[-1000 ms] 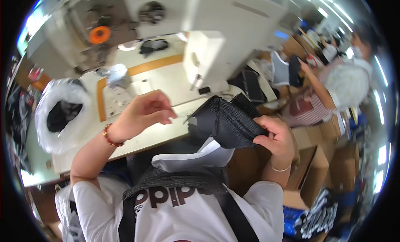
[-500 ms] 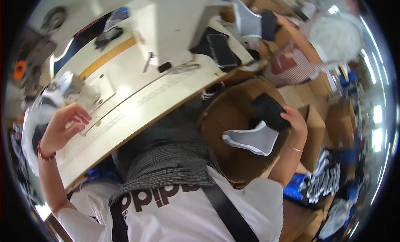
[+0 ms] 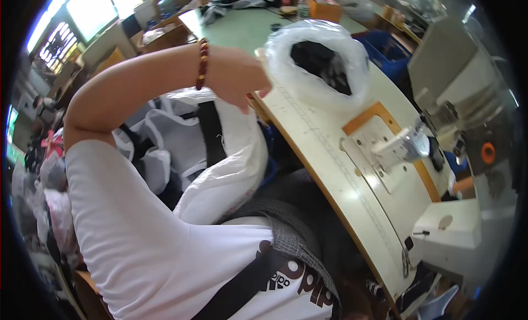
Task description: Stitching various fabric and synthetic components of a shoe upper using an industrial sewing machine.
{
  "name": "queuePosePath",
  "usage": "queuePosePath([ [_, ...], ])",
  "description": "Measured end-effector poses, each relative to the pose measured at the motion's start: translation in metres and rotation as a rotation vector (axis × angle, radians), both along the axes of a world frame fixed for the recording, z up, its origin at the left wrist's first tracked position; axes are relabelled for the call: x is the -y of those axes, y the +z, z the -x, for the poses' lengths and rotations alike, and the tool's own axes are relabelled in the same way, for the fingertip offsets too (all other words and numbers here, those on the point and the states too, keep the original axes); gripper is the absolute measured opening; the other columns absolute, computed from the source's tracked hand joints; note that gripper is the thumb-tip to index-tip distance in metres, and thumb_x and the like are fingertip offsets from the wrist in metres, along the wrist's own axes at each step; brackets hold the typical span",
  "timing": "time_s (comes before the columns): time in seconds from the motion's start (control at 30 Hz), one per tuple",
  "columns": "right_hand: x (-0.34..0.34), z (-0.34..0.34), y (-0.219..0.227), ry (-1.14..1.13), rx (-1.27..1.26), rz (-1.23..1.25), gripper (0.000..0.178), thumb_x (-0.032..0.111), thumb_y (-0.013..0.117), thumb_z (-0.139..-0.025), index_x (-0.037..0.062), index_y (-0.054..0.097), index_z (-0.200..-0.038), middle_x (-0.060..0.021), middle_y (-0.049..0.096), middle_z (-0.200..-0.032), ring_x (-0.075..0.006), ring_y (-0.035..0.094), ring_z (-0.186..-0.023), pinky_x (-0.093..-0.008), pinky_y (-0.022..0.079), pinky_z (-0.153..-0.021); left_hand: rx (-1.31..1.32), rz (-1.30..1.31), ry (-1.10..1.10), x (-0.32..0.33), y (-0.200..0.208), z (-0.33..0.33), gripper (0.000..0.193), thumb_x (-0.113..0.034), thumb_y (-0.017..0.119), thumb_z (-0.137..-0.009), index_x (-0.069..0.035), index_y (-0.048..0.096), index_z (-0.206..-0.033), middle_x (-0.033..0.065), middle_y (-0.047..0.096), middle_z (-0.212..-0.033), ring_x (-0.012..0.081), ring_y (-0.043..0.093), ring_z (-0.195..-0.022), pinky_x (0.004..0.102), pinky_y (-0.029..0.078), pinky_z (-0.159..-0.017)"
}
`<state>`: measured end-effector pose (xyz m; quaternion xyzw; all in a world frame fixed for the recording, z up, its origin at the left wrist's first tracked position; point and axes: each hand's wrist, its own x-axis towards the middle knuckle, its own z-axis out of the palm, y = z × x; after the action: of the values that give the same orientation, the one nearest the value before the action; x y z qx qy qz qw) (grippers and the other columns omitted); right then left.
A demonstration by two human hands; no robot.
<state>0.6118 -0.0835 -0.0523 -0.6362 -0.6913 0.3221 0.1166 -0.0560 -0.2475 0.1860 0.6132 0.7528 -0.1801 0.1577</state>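
My left arm reaches across in front of me, bent at the elbow. My left hand (image 3: pixel 236 78), with a dark red bead bracelet at the wrist, hangs over the near edge of the white sewing table (image 3: pixel 308 127). Its fingers point down and are partly hidden and blurred. Below the hand stands a white sack (image 3: pixel 236 166) with grey and black fabric pieces (image 3: pixel 176 135) in it. Beside the hand, a clear plastic bag (image 3: pixel 275 56) on the table holds black pieces (image 3: pixel 319 61). My right hand is out of view.
A sewing machine's needle area (image 3: pixel 404 146) is set into the table on the right. Behind are a green table (image 3: pixel 236 31), an orange box (image 3: pixel 324 9) and a blue crate (image 3: pixel 388 53). Plastic-wrapped bundles (image 3: pixel 55 177) are piled at far left.
The view has swung left. My left hand has moved from above the sewing table to beside the sack. My right hand, which held a grey and black fabric piece, has left the view.
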Motion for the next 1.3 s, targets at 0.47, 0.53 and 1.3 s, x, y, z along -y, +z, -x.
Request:
queuePosePath([
  [0.47, -0.031, 0.255, 0.029, 1.259, -0.196, -0.014, 0.043, 0.011, 0.08, -0.084, 0.0068, 0.071, -0.126, -0.0092, 0.076, -0.09, -0.0304, 0.071, -0.085, -0.0405, 0.055, -0.077, -0.142, -0.353, 0.337, 0.211, -0.168, 0.048, 0.082, -0.043, 0.083, -0.085, 0.005, 0.053, -0.144, 0.023, 0.064, -0.135, 0.0396, 0.06, -0.13, 0.0449, 0.046, -0.114],
  [0.53, -0.03, 0.268, 0.026, 1.335, -0.17, -0.028, 0.043, 0.013, 0.081, -0.084, 0.0083, 0.071, -0.126, -0.0077, 0.076, -0.091, -0.0291, 0.071, -0.086, -0.0405, 0.056, -0.077, -0.127, -0.417, 0.307, 0.208, -0.18, 0.059, 0.075, -0.045, 0.082, -0.085, 0.004, 0.057, -0.136, 0.0243, 0.068, -0.126, 0.0421, 0.064, -0.122, 0.0469, 0.05, -0.106],
  [1.3, -0.012, 0.329, 0.043, 1.149, -0.868, -0.096, 0.078, 0.022, 0.078, -0.095, 0.0051, 0.04, -0.16, -0.0164, 0.053, -0.152, -0.0298, 0.055, -0.139, -0.043, 0.051, -0.109, 0.522, -0.497, -0.169, 0.013, 0.036, 0.0, 0.042, -0.028, 0.081, -0.094, 0.002, 0.064, -0.119, 0.011, 0.07, -0.105, 0.0159, 0.066, -0.1, 0.0352, 0.051, -0.083],
])
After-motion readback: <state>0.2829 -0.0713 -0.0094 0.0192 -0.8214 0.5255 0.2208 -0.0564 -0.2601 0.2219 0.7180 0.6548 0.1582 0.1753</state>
